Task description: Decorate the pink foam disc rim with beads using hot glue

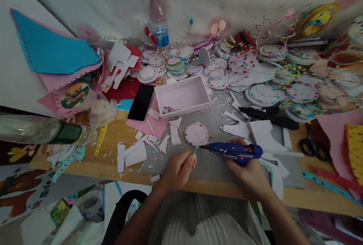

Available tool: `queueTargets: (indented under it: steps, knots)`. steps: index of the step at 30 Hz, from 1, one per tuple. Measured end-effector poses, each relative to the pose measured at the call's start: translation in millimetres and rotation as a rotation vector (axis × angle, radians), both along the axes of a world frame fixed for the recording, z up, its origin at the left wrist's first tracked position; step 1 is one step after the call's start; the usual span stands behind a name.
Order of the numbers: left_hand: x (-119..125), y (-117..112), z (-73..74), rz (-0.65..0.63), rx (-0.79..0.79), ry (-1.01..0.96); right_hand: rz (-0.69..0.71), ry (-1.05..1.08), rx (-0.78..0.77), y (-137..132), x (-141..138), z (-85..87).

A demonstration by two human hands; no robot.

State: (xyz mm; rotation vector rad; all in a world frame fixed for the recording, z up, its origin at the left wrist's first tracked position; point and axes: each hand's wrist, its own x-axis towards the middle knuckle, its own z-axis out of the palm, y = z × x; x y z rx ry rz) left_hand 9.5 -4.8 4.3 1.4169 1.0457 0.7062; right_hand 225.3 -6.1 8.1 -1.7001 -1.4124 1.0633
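My right hand (249, 175) is wrapped round a blue hot glue gun (234, 151) with a small red light on its side. Its nozzle points left and meets, or nearly meets, the tip of a thin teal strip (195, 149). Thumb and fingers of my left hand (180, 167) pinch that strip; most of it is hidden by the fingers. Just beyond both hands, a white paper disc (196, 133) edged with small red dots lies flat on the grey cutting mat (167, 163).
A pink open box (184, 95) holding small coloured bits stands behind the disc, beside a phone (141, 102). Piles of decorated discs (263, 94) fill the back. A water bottle (159, 18) stands upright there. Scissors (314, 148) lie right; paper scraps (136, 154) lie left.
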Motion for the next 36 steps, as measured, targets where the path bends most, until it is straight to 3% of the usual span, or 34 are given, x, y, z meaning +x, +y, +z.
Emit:
queueTargets:
  steps: [36]
  knots:
    - [0.3, -0.7, -0.7, 0.014, -0.008, 0.019, 0.0, -0.013, -0.006, -0.3, 0.4, 3.3]
